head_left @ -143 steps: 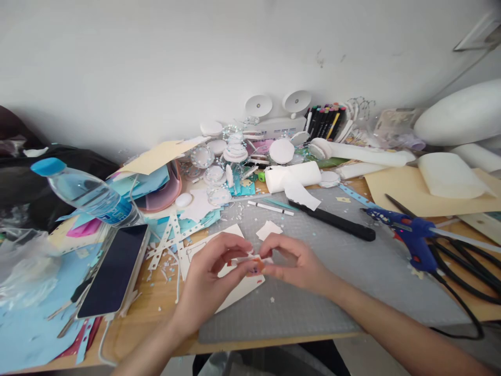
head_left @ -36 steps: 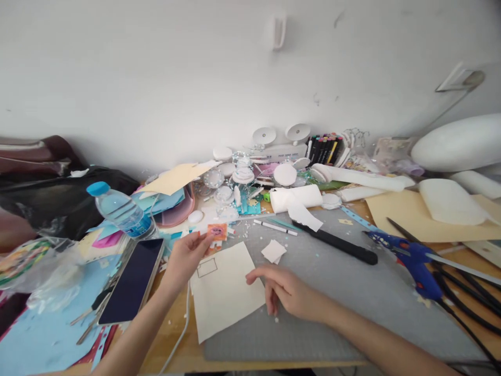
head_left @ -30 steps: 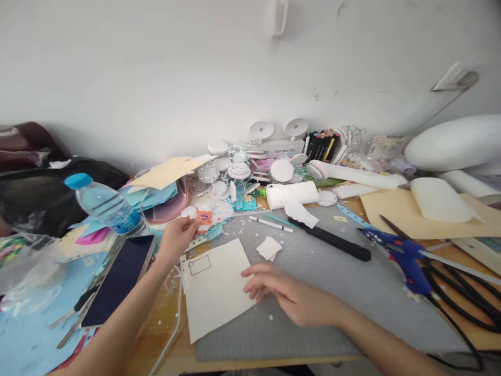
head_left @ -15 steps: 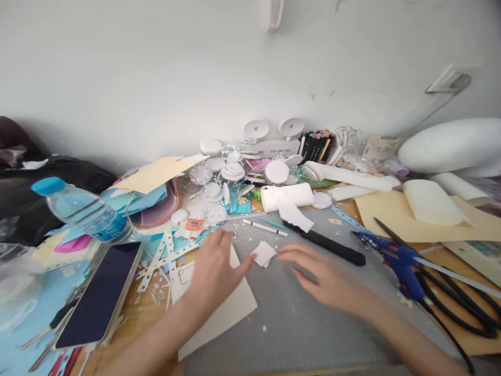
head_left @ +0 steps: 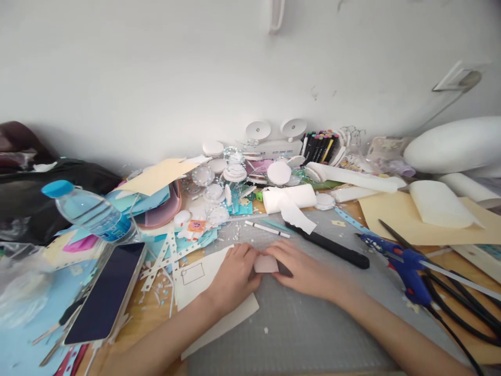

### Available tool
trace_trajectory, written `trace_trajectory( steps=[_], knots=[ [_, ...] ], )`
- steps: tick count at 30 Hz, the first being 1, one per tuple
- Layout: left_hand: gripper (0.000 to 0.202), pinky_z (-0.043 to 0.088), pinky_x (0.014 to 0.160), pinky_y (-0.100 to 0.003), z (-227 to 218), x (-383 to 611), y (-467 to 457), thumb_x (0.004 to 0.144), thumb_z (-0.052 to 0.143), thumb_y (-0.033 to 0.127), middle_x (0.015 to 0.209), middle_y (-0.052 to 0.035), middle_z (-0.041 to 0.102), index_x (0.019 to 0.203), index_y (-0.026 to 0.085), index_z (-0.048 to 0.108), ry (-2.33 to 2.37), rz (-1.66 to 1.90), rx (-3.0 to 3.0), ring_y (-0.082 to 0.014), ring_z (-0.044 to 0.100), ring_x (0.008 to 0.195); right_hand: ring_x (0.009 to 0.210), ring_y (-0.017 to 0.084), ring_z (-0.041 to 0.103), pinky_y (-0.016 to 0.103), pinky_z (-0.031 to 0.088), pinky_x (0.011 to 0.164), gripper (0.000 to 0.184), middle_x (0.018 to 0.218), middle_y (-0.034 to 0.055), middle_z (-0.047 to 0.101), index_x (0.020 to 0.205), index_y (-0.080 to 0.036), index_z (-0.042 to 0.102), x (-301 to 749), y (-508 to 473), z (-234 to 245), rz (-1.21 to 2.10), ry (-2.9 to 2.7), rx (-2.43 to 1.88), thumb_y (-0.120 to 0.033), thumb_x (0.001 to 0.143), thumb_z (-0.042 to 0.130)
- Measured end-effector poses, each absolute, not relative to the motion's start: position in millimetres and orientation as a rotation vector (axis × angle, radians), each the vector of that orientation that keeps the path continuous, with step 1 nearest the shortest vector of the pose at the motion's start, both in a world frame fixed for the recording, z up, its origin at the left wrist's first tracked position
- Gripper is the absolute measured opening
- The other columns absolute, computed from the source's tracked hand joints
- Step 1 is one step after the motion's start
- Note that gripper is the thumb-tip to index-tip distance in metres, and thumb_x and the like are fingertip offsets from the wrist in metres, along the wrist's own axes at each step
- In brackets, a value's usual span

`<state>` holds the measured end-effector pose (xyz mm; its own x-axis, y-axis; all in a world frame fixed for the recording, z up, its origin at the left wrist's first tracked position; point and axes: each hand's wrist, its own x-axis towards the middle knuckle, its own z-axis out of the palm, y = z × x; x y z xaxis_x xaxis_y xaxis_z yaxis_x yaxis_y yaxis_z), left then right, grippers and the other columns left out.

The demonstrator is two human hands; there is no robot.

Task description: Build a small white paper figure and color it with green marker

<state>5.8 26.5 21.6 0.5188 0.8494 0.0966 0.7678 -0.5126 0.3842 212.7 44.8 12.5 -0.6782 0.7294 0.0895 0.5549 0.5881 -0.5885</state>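
Note:
My left hand (head_left: 237, 271) and my right hand (head_left: 299, 267) meet over the grey cutting mat, fingers curled in. Between them they grip a small piece of white paper (head_left: 266, 265), its near face in shadow; fingers cover its side edges. Under my left forearm lies a cream sheet (head_left: 213, 263) with a small rectangle drawn on it. A white pen (head_left: 267, 229) rests just beyond the hands. Farther right is a long tool with a black handle (head_left: 336, 250), a torn white scrap (head_left: 299, 218) across its far part.
A blue glue gun (head_left: 409, 263) and large black scissors (head_left: 462, 303) lie right on the cutting mat (head_left: 313, 334). A phone (head_left: 105, 295) and a tilted water bottle (head_left: 92, 214) are at left. White rolls (head_left: 289, 198), discs and markers (head_left: 319, 147) crowd the back.
Both hands have come together at the small white paper, which lay flat on the mat between them. It is now gripped and looks raised. The view has shifted slightly.

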Motion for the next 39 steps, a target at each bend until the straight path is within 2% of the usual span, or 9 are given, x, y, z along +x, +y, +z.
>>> trace_trajectory(
  steps=[4, 10, 19, 25, 29, 32, 34, 37, 39],
  knots=[
    [0.045, 0.043, 0.098, -0.044, 23.8, -19.4, 5.7, 0.08, 0.062, 0.019, 0.123, -0.0115, 0.052, 0.122, 0.018, 0.047, 1.351, 0.521, 2.447, -0.0274, 0.049, 0.115, 0.115, 0.026, 0.048, 0.043, 0.041, 0.098, 0.036, 0.119, 0.0083, 0.055, 0.122, -0.023, 0.05, 219.1, 37.8, 12.6, 0.687, -2.507, -1.107, -0.022, 0.086, 0.055],
    [0.033, 0.045, 0.098, -0.041, 31.7, -71.7, -15.6, 0.088, 0.045, 0.011, 0.123, -0.0089, 0.054, 0.118, 0.023, 0.049, 1.493, 0.566, 2.37, -0.0237, 0.053, 0.116, 0.116, 0.026, 0.049, 0.045, 0.042, 0.098, 0.034, 0.121, 0.0082, 0.056, 0.122, -0.025, 0.051, 226.2, 28.2, 10.8, 0.611, -2.464, -1.195, -0.027, 0.088, 0.054],
    [0.021, 0.052, 0.075, -0.03, 62.8, -113.7, 3.7, 0.087, 0.045, 0.013, 0.096, -0.0064, 0.063, 0.101, 0.018, 0.058, 1.583, 0.938, 2.299, -0.0176, 0.064, 0.085, 0.119, 0.026, 0.049, 0.047, 0.042, 0.101, 0.037, 0.125, 0.0091, 0.055, 0.127, -0.024, 0.045, 223.5, 16.0, -1.0, 0.46, -2.442, -1.204, -0.028, 0.091, 0.05],
    [0.016, 0.047, 0.063, -0.022, 77.3, -105.0, 5.6, 0.089, 0.046, 0.017, 0.081, -0.0027, 0.065, 0.087, 0.019, 0.062, 1.499, 0.828, 2.348, -0.0136, 0.062, 0.07, 0.119, 0.026, 0.052, 0.047, 0.045, 0.1, 0.037, 0.128, 0.0096, 0.056, 0.127, -0.023, 0.047, 229.8, 14.7, 1.5, 0.365, -2.47, -1.236, -0.032, 0.091, 0.05],
    [0.024, 0.042, 0.057, -0.021, 78.7, -90.0, 9.9, 0.094, 0.042, 0.026, 0.074, -0.0013, 0.067, 0.088, 0.021, 0.064, 1.553, 0.564, 2.487, -0.0136, 0.062, 0.063, 0.117, 0.024, 0.056, 0.044, 0.049, 0.098, 0.033, 0.127, 0.0077, 0.058, 0.125, -0.024, 0.049, 237.2, 16.2, 7.6, 0.252, -2.406, -1.24, -0.024, 0.092, 0.044],
    [0.029, 0.037, 0.053, -0.022, 81.3, -85.4, 21.8, 0.096, 0.04, 0.032, 0.068, -0.0006, 0.068, 0.085, 0.021, 0.064, 1.719, 0.445, 2.592, -0.0142, 0.061, 0.058, 0.112, 0.017, 0.06, 0.03, 0.057, 0.087, 0.048, 0.126, 0.0067, 0.058, 0.128, -0.024, 0.046, 241.0, 17.7, 19.2, 0.256, -2.302, -1.131, -0.003, 0.087, 0.031],
    [0.027, 0.037, 0.053, -0.023, 87.3, -89.3, 35.1, 0.095, 0.04, 0.032, 0.077, -0.0018, 0.07, 0.088, 0.021, 0.065, 1.898, 0.483, 2.6, -0.0152, 0.062, 0.061, 0.113, 0.014, 0.059, 0.025, 0.056, 0.087, 0.061, 0.131, 0.0068, 0.054, 0.13, -0.023, 0.044, 240.6, 17.5, 30.2, 0.22, -2.261, -1.046, 0.006, 0.08, 0.025],
    [0.025, 0.043, 0.059, -0.026, 100.3, -106.2, 60.8, 0.093, 0.04, 0.03, 0.097, -0.0055, 0.069, 0.101, 0.021, 0.063, 2.112, 0.54, 2.57, -0.02, 0.065, 0.079, 0.126, 0.019, 0.047, 0.036, 0.046, 0.103, 0.06, 0.136, 0.0078, 0.048, 0.124, -0.023, 0.052, 236.2, 13.6, 44.8, 0.005, -2.273, -0.933, 0.008, 0.079, 0.027],
    [0.025, 0.046, 0.075, -0.032, 107.8, -121.4, 79.0, 0.091, 0.041, 0.029, 0.101, -0.0089, 0.066, 0.101, 0.019, 0.062, 2.181, 0.563, 2.656, -0.0262, 0.061, 0.096, 0.131, 0.023, 0.04, 0.042, 0.041, 0.106, 0.053, 0.137, 0.0093, 0.046, 0.121, -0.022, 0.055, 233.1, 8.0, 50.2, -0.098, -2.311, -0.86, 0.006, 0.082, 0.033]
  ],
)
